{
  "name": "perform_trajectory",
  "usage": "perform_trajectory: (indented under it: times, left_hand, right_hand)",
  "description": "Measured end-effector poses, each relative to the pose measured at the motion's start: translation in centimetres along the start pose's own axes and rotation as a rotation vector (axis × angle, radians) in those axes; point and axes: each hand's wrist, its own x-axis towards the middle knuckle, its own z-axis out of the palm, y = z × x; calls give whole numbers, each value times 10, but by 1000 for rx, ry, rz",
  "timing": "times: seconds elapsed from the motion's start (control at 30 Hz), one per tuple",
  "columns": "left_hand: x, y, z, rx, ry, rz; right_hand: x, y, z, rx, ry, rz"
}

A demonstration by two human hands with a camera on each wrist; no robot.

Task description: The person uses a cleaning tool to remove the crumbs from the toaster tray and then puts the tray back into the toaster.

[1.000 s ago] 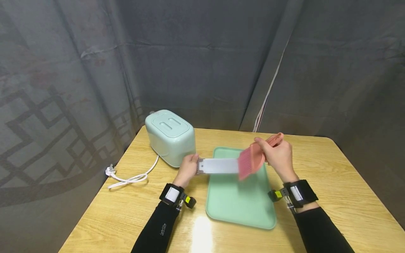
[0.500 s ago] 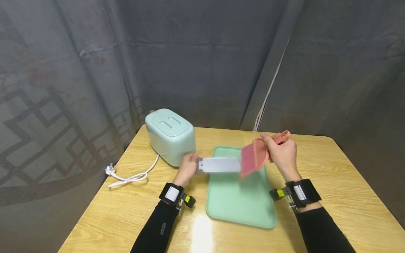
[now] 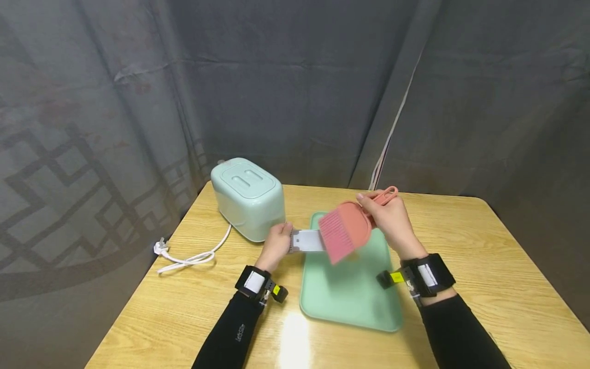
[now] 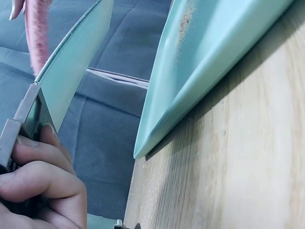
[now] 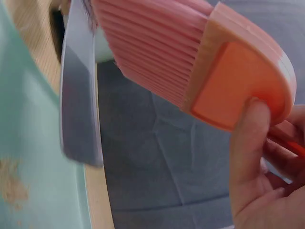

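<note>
My left hand grips one end of a flat silvery crumb tray, which reaches out over a mint-green tray. In the left wrist view, curled fingers hold the grey end piece. Pinched by its handle in my right hand is a pink brush with a wide head. Its bristles lie across the crumb tray's far half and hide it in the head view; whether they touch it, I cannot tell. Brown crumbs lie on the green tray below.
A mint-green toaster stands at the back left, right by my left hand. Its white cord and plug lie on the wooden table. A grey curtain hangs behind the table.
The brush has swung left along the crumb tray, after a slight move right, and now covers more of it. Crumbs now show on the green tray. My left hand stays nearly still.
</note>
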Motion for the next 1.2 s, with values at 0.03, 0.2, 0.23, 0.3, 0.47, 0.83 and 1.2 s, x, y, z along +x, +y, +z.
perform_trajectory:
  times: [0.03, 0.2, 0.23, 0.3, 0.47, 0.83, 1.2]
  left_hand:
    - [0, 0, 0, 2, 2, 0]
    - [-1, 2, 3, 12, 1, 12]
    - [-2, 2, 4, 10, -2, 16]
    - [-2, 2, 5, 11, -6, 18]
    - [-5, 5, 6, 18, -19, 32]
    - [-5, 7, 5, 6, -31, 40]
    - [-3, 4, 0, 5, -3, 17]
  right_hand:
    - [0, -1, 3, 17, -15, 13]
    - [1, 0, 20, 63, -22, 31]
    - [1, 1, 23, 57, -9, 29]
    - [1, 2, 31, 35, 25, 21]
    - [2, 5, 47, -33, 99, -6]
    - [3, 10, 62, -164, 145, -36]
    - [1, 14, 37, -175, 176, -24]
